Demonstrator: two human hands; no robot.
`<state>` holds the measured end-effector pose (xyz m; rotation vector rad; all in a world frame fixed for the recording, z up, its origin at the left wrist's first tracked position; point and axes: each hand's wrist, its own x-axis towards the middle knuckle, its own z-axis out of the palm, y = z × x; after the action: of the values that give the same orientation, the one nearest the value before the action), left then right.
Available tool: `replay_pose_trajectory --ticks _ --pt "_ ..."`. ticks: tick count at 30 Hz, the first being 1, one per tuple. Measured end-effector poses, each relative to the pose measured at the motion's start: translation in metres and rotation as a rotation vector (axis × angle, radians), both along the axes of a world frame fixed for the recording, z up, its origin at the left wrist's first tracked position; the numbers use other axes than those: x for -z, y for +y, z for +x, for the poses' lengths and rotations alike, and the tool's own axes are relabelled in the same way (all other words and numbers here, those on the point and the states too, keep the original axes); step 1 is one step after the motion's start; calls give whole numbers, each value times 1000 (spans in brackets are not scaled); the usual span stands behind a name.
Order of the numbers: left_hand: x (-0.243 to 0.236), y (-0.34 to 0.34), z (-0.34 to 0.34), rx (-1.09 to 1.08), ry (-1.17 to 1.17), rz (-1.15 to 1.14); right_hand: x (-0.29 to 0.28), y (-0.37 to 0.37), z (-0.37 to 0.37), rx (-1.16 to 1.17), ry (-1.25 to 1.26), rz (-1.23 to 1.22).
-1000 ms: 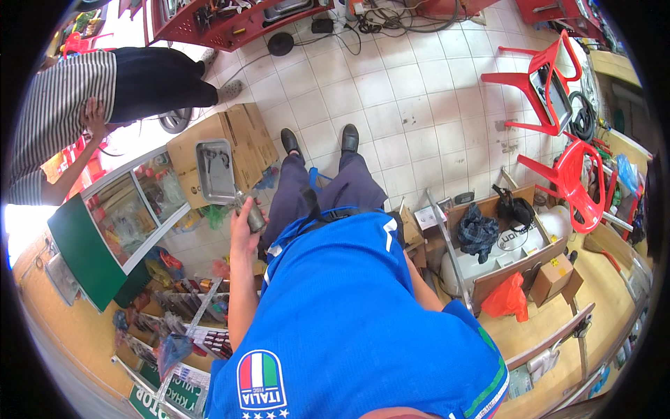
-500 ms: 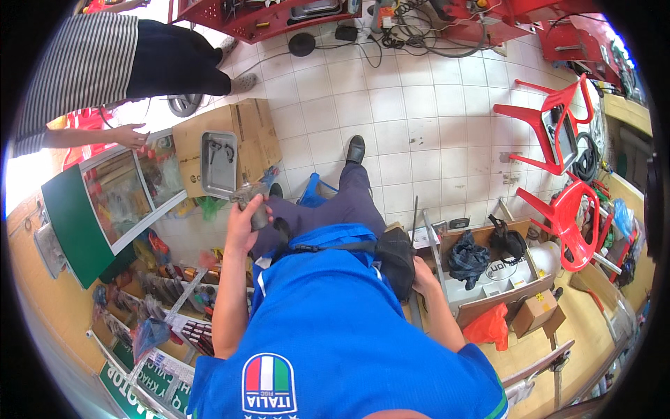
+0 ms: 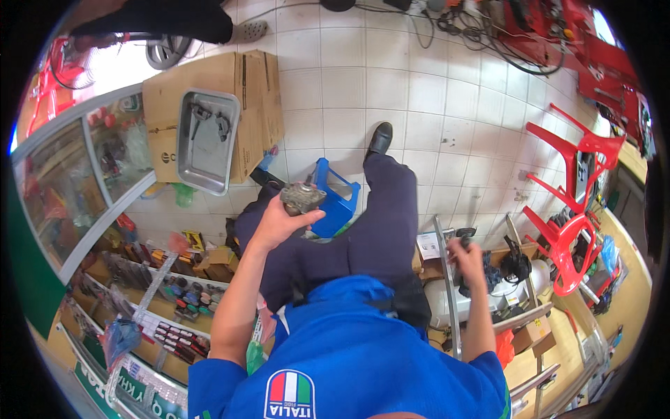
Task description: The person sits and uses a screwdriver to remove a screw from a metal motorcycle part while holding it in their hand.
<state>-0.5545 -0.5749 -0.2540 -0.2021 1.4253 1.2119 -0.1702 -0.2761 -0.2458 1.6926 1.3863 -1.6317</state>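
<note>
A seated person is gripping a grimy round metal part (image 3: 302, 196) in the left hand (image 3: 283, 222), fingers wrapped tight around it, holding it up just above the blue plastic stool (image 3: 337, 199). Off to the stool's right, the right hand (image 3: 466, 257) is closing around a dark tool (image 3: 463, 237) at the edge of a cluttered crate (image 3: 520, 276). A steady wrist and a firm palm grip would likely be keeping the greasy piece from slipping. To the stool's upper left, a steel tray (image 3: 204, 142) is lying on flattened cardboard (image 3: 258, 105).
</note>
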Motion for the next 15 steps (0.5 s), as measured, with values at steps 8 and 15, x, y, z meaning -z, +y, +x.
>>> replay_pose_trajectory --ticks 8,15 --pt "317 -87 24 290 -3 -187 171 -25 -311 203 302 202" --pt "458 -147 73 -94 -401 -252 275 -82 -358 85 361 -13"
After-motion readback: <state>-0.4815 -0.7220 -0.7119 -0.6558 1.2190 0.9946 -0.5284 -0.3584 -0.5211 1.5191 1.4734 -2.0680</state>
